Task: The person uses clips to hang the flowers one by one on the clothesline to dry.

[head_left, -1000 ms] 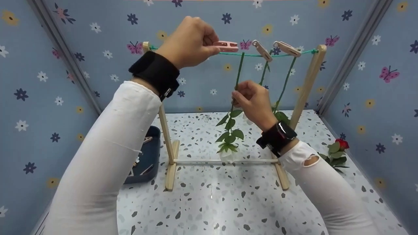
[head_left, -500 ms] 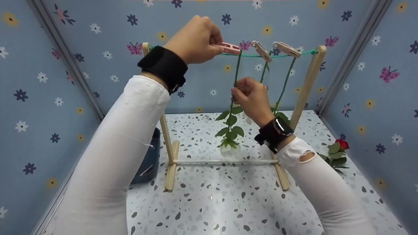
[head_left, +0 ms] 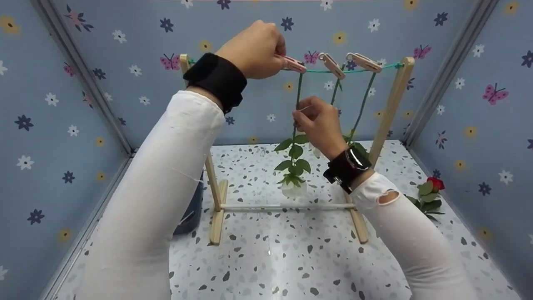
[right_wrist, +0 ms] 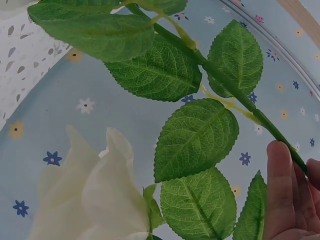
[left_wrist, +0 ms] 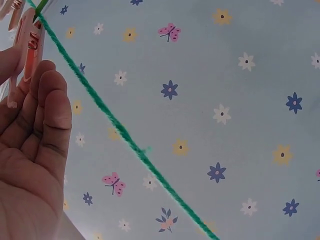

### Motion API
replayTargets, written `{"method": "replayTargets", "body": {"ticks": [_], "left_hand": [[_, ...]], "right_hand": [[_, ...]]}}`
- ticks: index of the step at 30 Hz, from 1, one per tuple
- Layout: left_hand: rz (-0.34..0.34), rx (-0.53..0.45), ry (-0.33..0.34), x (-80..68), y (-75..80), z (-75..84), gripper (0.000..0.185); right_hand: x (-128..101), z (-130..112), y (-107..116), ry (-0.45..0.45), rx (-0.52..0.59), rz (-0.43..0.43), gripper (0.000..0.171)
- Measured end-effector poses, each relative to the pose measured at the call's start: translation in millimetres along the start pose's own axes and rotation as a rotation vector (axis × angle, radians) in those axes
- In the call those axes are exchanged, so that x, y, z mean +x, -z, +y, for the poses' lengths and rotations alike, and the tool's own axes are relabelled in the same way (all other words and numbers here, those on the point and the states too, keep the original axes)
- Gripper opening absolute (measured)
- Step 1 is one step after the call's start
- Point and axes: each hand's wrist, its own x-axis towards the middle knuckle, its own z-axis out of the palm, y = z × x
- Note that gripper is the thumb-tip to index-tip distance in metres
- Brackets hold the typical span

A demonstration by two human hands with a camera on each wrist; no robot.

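Observation:
In the head view my left hand pinches a pink clothespin at the green line. The pin's tip covers the top end of a green stem there. My right hand pinches that stem lower down, and its white rose hangs head-down below the leaves. The left wrist view has the clothespin between thumb and fingers, against the line. Whether its jaws have closed on line and stem, I cannot tell. In the right wrist view fingers hold the leafy stem.
To the right, two beige clothespins hold more stems on the line. A wooden frame carries it. A red rose lies at the right on the speckled surface. My left sleeve partly hides a dark blue bin.
My left hand has moved right, bringing the clothespin from beside the stem onto its top end at the line. My right hand has shifted slightly up and left with the rose.

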Motion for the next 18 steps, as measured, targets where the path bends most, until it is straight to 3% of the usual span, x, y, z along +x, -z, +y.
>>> {"method": "replayTargets", "body": {"ticks": [18], "left_hand": [[-0.071,0.169,-0.001,10.7,-3.0,7.4,0.034]], "right_hand": [[0.1,2.6,-1.1,-0.006,-0.025,-0.01,0.013]]}}
